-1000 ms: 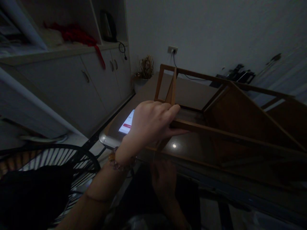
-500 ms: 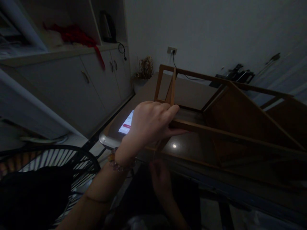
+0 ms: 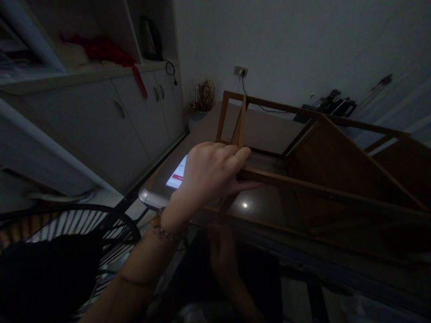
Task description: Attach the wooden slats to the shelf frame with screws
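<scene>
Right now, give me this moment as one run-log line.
left hand: gripping wooden rack rail | right hand: low at table edge, grip unclear | lit phone: on table beside left hand

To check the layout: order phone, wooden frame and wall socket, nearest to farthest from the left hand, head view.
1. wooden frame, gripped by the left hand.
2. phone, just left of it.
3. wall socket, on the far wall.
</scene>
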Motion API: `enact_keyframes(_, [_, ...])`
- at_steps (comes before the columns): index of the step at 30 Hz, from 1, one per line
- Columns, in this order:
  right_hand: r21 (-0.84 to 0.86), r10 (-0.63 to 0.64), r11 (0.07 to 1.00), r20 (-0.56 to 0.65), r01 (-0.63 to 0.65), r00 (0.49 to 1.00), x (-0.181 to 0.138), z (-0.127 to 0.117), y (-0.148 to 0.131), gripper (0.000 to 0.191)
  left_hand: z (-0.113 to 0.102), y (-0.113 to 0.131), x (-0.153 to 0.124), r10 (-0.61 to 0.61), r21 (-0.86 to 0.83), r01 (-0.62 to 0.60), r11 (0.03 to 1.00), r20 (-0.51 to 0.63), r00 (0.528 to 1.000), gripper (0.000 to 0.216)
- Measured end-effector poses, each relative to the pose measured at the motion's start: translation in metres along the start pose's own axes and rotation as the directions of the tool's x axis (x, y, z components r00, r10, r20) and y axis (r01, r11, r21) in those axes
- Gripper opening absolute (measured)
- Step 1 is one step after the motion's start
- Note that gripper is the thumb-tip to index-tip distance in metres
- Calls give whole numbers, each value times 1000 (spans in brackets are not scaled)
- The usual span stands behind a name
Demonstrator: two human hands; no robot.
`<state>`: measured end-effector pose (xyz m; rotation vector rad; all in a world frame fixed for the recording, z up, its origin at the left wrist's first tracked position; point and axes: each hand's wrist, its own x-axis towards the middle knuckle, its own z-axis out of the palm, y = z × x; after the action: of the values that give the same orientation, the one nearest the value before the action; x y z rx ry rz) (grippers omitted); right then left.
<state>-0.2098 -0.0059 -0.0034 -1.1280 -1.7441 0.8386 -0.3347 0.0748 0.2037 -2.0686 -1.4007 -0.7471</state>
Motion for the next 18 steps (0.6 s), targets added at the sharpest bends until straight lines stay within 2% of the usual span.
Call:
enact_keyframes(3, [-58,-102,993,38,104,994,4,-4,1,20,-1,0,0,-1,4,1,1000,-2,1000,53])
enact_keyframes(9, [-120,-178,973,154,197,972,10,-11,7,30,-2,0,0,5,2,-5,1000,1,1000,51])
enact_keyframes(14, [-168,-293,923,274,346,916,14,-19,20,44,-2,1,0,-2,-11,2,1000,12,1000,52])
enact_keyframes(18, [-255,-345,869,299,423,890,18,-22,23,37,-2,1,0,-5,-8,5,1000,13,1000,52])
